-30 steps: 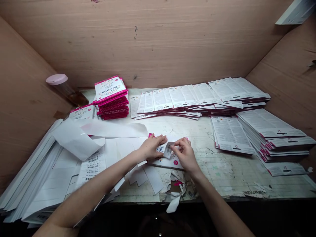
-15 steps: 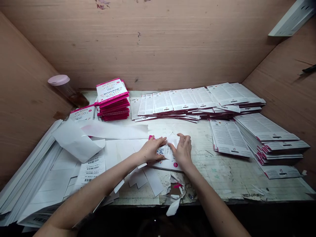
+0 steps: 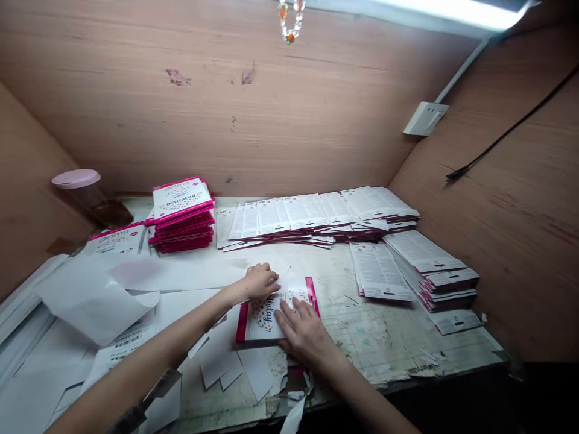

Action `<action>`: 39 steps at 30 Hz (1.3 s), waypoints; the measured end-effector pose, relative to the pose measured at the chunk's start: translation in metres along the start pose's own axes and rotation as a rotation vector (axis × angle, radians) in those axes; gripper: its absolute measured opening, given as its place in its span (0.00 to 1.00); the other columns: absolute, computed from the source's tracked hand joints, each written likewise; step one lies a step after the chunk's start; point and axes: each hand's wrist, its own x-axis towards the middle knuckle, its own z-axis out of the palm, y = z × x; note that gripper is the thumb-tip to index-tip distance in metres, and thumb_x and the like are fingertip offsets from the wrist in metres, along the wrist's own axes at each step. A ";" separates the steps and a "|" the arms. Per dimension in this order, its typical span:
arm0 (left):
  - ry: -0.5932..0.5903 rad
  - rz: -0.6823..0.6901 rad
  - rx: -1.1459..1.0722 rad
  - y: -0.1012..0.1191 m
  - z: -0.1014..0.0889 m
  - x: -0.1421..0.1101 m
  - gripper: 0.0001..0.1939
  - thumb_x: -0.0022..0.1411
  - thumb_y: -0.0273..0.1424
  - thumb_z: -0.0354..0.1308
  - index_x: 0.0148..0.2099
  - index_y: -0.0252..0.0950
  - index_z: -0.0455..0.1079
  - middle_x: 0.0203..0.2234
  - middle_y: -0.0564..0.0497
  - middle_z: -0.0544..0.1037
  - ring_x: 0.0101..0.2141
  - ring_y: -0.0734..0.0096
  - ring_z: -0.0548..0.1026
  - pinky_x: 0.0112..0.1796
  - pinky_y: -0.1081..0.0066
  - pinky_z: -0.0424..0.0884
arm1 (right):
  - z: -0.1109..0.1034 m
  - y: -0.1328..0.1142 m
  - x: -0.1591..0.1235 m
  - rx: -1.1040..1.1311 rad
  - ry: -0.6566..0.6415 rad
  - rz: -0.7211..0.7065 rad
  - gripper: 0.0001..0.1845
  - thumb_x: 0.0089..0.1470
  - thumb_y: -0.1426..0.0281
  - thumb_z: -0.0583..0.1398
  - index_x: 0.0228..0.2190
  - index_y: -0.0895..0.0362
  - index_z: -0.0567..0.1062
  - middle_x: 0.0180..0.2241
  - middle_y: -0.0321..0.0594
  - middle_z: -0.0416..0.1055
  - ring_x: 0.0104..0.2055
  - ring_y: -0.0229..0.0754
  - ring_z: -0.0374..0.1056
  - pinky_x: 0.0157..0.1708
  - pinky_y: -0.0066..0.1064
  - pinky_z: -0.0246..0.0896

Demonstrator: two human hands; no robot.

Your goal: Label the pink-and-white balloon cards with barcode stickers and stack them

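A white card with pink edges and the printed word "Birthday" (image 3: pixel 266 316) lies flat on the worktable, turned sideways. My left hand (image 3: pixel 260 283) is curled at the card's upper left edge, fingers gripping it. My right hand (image 3: pixel 304 331) rests on the card's lower right part, fingers spread and pressing flat. Part of the card is hidden under both hands.
A stack of pink-edged birthday cards (image 3: pixel 182 216) stands at the back left, beside a jar with a pink lid (image 3: pixel 76 187). Overlapping stacks of printed leaflets (image 3: pixel 312 217) fill the back and right. White paper sheets (image 3: pixel 94 307) and barcode labels (image 3: pixel 124 343) lie left.
The white piece between my hands no longer shows, and the card lies flat with its word visible. My right hand has moved down onto the card. The view has tilted upward.
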 end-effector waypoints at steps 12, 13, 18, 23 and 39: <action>0.066 -0.234 0.053 -0.054 -0.041 -0.124 0.23 0.66 0.41 0.50 0.58 0.37 0.67 0.52 0.42 0.73 0.52 0.57 0.71 0.52 0.64 0.66 | -0.049 0.180 -0.087 0.016 -0.202 -0.012 0.33 0.46 0.85 0.51 0.47 0.45 0.77 0.51 0.37 0.74 0.53 0.51 0.70 0.44 0.45 0.72; 0.062 -0.278 0.082 -0.061 -0.038 -0.132 0.23 0.65 0.39 0.52 0.59 0.37 0.66 0.54 0.42 0.72 0.54 0.55 0.70 0.53 0.62 0.65 | -0.043 0.163 -0.077 -0.001 -0.158 0.038 0.33 0.47 0.85 0.50 0.49 0.47 0.76 0.53 0.38 0.72 0.54 0.52 0.69 0.45 0.46 0.72; 0.035 -0.426 0.203 -0.082 -0.025 -0.151 0.30 0.63 0.36 0.56 0.65 0.37 0.58 0.65 0.38 0.57 0.64 0.46 0.55 0.61 0.50 0.51 | -0.026 0.001 0.004 0.209 -0.073 -0.010 0.19 0.59 0.72 0.54 0.50 0.56 0.74 0.54 0.48 0.71 0.52 0.49 0.70 0.48 0.44 0.71; -0.210 -0.301 0.206 -0.069 -0.007 -0.159 0.46 0.56 0.53 0.59 0.70 0.47 0.45 0.70 0.41 0.37 0.66 0.35 0.39 0.61 0.42 0.46 | -0.024 0.005 0.018 0.231 -0.001 0.065 0.16 0.59 0.67 0.56 0.48 0.54 0.75 0.60 0.47 0.63 0.62 0.54 0.59 0.56 0.51 0.62; -0.297 0.018 0.165 0.000 0.009 -0.050 0.41 0.59 0.49 0.59 0.70 0.51 0.46 0.69 0.42 0.36 0.65 0.28 0.34 0.58 0.33 0.40 | -0.061 0.219 -0.133 -0.087 -0.362 0.553 0.44 0.44 0.67 0.60 0.63 0.52 0.58 0.67 0.51 0.48 0.67 0.59 0.48 0.60 0.50 0.53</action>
